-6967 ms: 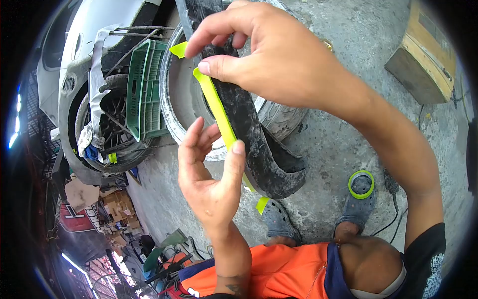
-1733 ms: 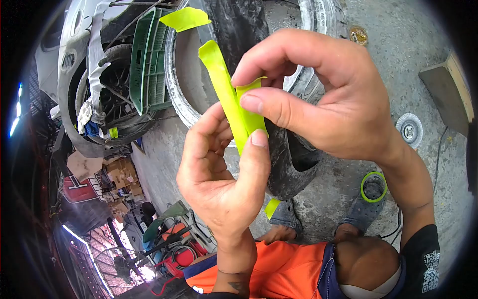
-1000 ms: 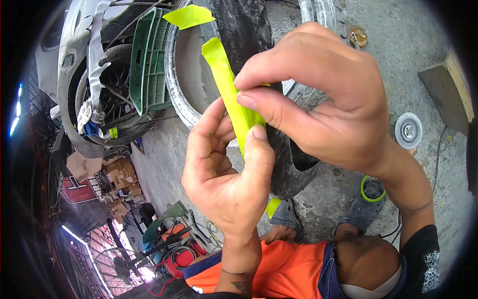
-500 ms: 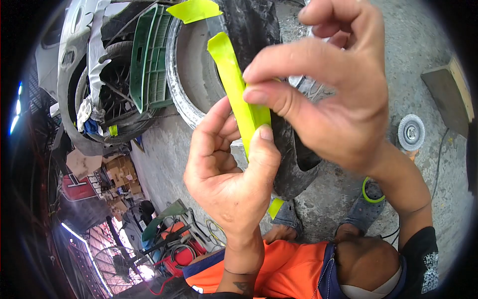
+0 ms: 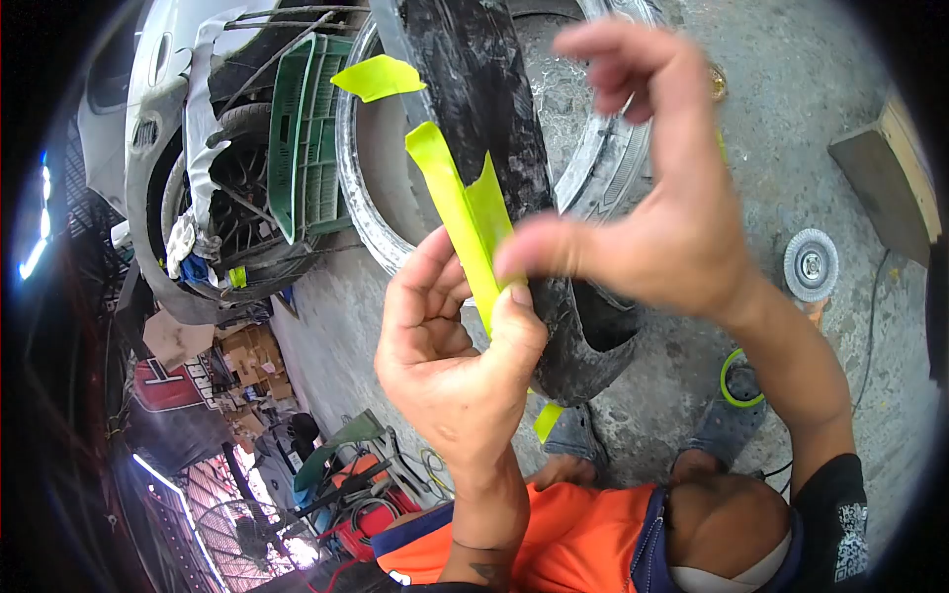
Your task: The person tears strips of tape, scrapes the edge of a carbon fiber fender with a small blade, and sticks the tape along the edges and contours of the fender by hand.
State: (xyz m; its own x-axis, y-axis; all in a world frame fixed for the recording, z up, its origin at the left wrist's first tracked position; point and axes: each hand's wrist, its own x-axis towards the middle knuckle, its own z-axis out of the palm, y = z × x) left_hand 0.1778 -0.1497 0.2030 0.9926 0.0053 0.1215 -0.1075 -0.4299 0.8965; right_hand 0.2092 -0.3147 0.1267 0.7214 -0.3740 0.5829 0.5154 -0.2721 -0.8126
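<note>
A long black car trim panel [image 5: 484,69], scuffed and dull, lies lengthwise in front of me. A bright yellow-green strip of masking tape [image 5: 440,173] runs along its left edge, with a second flap of tape [image 5: 485,198] lying on the panel face. My left hand [image 5: 460,356] grips that edge, thumb pressed on the tape and fingers curled behind. Beside the tape, my right hand [image 5: 662,208] is open, index finger and thumb apart; its thumb is blurred close to the strip. Another tape piece [image 5: 379,77] sticks out at the panel's upper left.
Whitish dusty tyres [image 5: 361,188] lie beneath the panel. A green crate [image 5: 306,128] stands to the left, near a car body [image 5: 148,119]. On the concrete floor at right are a clear ribbed disc [image 5: 812,265] and a yellow-green tape roll [image 5: 741,379]. Tools and hoses [image 5: 376,514] lie lower left.
My right thumb and index finger, formerly pinched at the tape, have come apart. The tape flap on the panel face is now exposed. Panel and left hand appear slightly lower in view.
</note>
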